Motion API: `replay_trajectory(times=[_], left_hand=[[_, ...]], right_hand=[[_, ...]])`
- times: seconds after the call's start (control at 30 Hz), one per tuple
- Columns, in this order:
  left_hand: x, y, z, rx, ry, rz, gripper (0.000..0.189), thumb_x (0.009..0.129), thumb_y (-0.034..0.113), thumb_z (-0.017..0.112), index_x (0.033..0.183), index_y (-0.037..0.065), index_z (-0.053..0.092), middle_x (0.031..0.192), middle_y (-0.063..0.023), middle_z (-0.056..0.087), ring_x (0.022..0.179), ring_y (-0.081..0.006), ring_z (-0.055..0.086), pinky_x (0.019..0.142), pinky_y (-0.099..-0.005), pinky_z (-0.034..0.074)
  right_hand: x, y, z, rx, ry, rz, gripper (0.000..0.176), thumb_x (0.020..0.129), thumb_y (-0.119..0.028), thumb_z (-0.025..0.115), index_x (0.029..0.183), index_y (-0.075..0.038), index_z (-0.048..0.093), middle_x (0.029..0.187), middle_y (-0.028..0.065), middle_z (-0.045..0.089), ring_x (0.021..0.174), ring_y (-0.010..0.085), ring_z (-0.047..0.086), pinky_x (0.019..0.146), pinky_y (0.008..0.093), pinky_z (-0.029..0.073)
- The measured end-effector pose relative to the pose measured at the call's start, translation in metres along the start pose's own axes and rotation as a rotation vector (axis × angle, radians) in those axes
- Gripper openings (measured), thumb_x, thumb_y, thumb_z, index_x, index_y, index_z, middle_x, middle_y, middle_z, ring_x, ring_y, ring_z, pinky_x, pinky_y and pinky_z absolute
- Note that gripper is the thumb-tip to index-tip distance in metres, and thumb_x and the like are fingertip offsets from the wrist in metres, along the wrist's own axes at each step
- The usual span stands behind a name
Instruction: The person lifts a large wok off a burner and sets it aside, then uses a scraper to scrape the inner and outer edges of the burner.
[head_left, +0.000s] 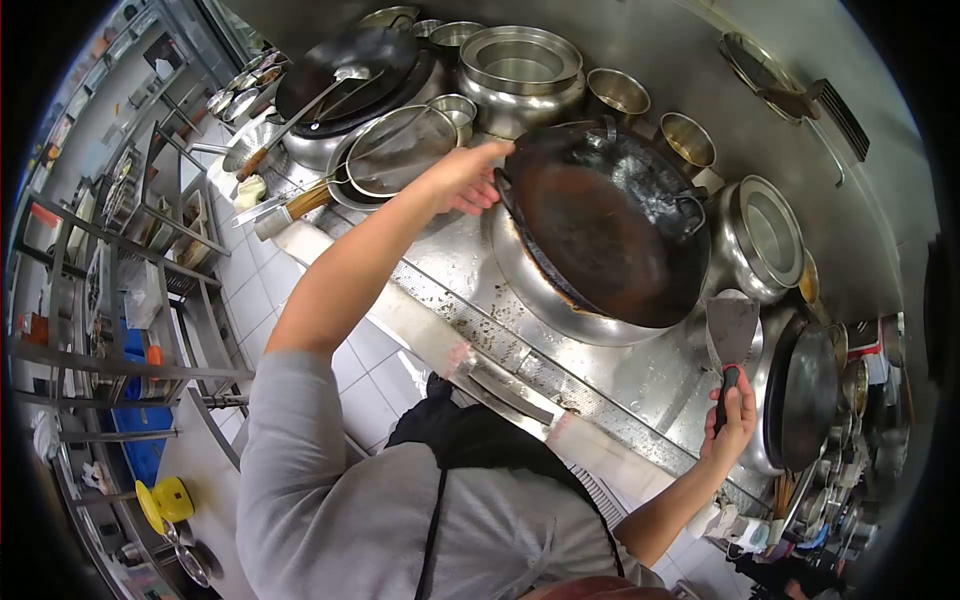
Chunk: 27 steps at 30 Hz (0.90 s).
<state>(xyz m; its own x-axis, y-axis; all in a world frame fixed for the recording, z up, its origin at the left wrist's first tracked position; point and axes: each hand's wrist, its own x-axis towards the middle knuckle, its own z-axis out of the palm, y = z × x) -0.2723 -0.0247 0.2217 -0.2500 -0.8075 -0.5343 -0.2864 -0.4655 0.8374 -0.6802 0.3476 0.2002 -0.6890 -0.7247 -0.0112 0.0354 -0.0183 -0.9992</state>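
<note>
Two hands in use: the left hand (465, 178) reaches far out, fingers curled on the near loop handle of the wok (610, 235), which sits tilted on its burner ring (560, 300) directly right of that hand. Right of the wok, a spatula (732, 330) stands upright, blade toward the wok's rim but not touching it. The right hand (735, 415) is closed around its black handle.

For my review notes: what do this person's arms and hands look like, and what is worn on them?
Both hands are bare, without gloves: the left hand and the right hand. Forearms are uncovered; no watch or rings show. A grey short sleeve covers the left upper arm; a black apron lies over the grey shirt.
</note>
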Motion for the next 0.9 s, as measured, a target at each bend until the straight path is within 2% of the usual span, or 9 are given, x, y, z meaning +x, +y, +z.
replay_trajectory(times=[0.03, 0.13, 0.17, 0.23, 0.33, 0.53, 0.63, 0.73, 0.9], left_hand=[[0.001, 0.003, 0.0, 0.068, -0.034, 0.009, 0.044, 0.087, 0.042, 0.068, 0.103, 0.001, 0.065, 0.086, -0.0138, 0.067, 0.082, -0.0282, 0.068, 0.073, -0.0429, 0.059], [0.017, -0.001, 0.0, 0.143, -0.195, -0.001, 0.038, 0.084, 0.036, 0.068, 0.099, 0.001, 0.066, 0.088, -0.0142, 0.067, 0.083, -0.0285, 0.069, 0.074, -0.0464, 0.06], [0.02, -0.001, 0.002, 0.116, -0.203, -0.028, 0.035, 0.082, 0.033, 0.068, 0.097, 0.001, 0.067, 0.089, -0.0138, 0.067, 0.081, -0.0275, 0.069, 0.076, -0.0461, 0.061], [0.04, -0.008, 0.002, 0.061, -0.276, -0.068, 0.032, 0.082, 0.028, 0.065, 0.099, 0.001, 0.066, 0.094, -0.0138, 0.069, 0.081, -0.0271, 0.069, 0.079, -0.045, 0.061], [0.026, -0.014, 0.006, -0.066, -0.295, -0.035, 0.026, 0.082, 0.02, 0.062, 0.1, 0.001, 0.064, 0.094, -0.0143, 0.07, 0.083, -0.0269, 0.068, 0.081, -0.0448, 0.06], [0.024, -0.023, 0.018, -0.108, -0.374, -0.104, 0.026, 0.084, 0.022, 0.065, 0.1, 0.002, 0.065, 0.094, -0.0145, 0.071, 0.082, -0.0274, 0.069, 0.08, -0.0434, 0.06], [0.01, -0.01, 0.026, -0.102, -0.328, -0.138, 0.022, 0.085, 0.022, 0.064, 0.092, 0.001, 0.062, 0.095, -0.0178, 0.072, 0.079, -0.0287, 0.07, 0.08, -0.0438, 0.061], [0.03, -0.016, 0.023, -0.112, -0.356, -0.127, 0.022, 0.083, 0.015, 0.061, 0.097, -0.002, 0.063, 0.096, -0.022, 0.07, 0.087, -0.0319, 0.07, 0.083, -0.0469, 0.061], [0.016, -0.024, 0.028, -0.2, -0.322, -0.074, 0.016, 0.082, 0.009, 0.056, 0.089, -0.005, 0.06, 0.094, -0.0245, 0.07, 0.084, -0.0358, 0.071, 0.085, -0.0494, 0.062]], right_hand=[[-0.012, -0.001, 0.002, -0.003, 0.025, -0.001, 0.035, 0.097, -0.014, 0.065, 0.131, -0.003, 0.063, 0.084, 0.0122, 0.07, 0.041, 0.004, 0.045, 0.034, 0.018, 0.027], [-0.038, 0.008, 0.016, -0.048, 0.108, 0.007, 0.038, 0.096, -0.018, 0.068, 0.131, -0.005, 0.064, 0.082, 0.0084, 0.069, 0.044, 0.0023, 0.044, 0.036, 0.0173, 0.028], [-0.051, 0.009, 0.012, -0.064, 0.179, 0.004, 0.039, 0.096, -0.019, 0.069, 0.132, -0.005, 0.064, 0.081, 0.0074, 0.069, 0.044, 0.002, 0.044, 0.037, 0.0172, 0.028], [-0.075, -0.006, 0.029, -0.064, 0.172, 0.044, 0.04, 0.096, -0.018, 0.069, 0.133, -0.004, 0.063, 0.082, 0.008, 0.069, 0.044, 0.0018, 0.042, 0.037, 0.0177, 0.028], [-0.093, -0.006, 0.029, -0.058, 0.153, 0.034, 0.038, 0.097, -0.017, 0.068, 0.132, -0.003, 0.063, 0.081, 0.0086, 0.069, 0.043, 0.0022, 0.042, 0.036, 0.018, 0.027], [-0.113, -0.01, 0.037, -0.053, 0.204, 0.044, 0.033, 0.097, -0.013, 0.066, 0.128, -0.004, 0.066, 0.079, 0.0079, 0.07, 0.044, 0.0034, 0.046, 0.037, 0.0187, 0.028], [-0.112, 0.0, 0.032, -0.041, 0.205, 0.074, 0.031, 0.096, -0.013, 0.067, 0.127, -0.006, 0.067, 0.078, 0.0069, 0.071, 0.044, 0.0041, 0.047, 0.037, 0.0196, 0.027], [-0.11, 0.003, 0.033, -0.033, 0.19, 0.107, 0.031, 0.096, -0.013, 0.067, 0.126, -0.007, 0.067, 0.078, 0.0062, 0.072, 0.045, 0.0041, 0.046, 0.038, 0.0199, 0.027], [-0.102, 0.011, 0.03, -0.037, 0.16, 0.096, 0.03, 0.096, -0.013, 0.068, 0.125, -0.009, 0.068, 0.078, 0.0055, 0.072, 0.046, 0.0046, 0.047, 0.039, 0.0199, 0.03]])
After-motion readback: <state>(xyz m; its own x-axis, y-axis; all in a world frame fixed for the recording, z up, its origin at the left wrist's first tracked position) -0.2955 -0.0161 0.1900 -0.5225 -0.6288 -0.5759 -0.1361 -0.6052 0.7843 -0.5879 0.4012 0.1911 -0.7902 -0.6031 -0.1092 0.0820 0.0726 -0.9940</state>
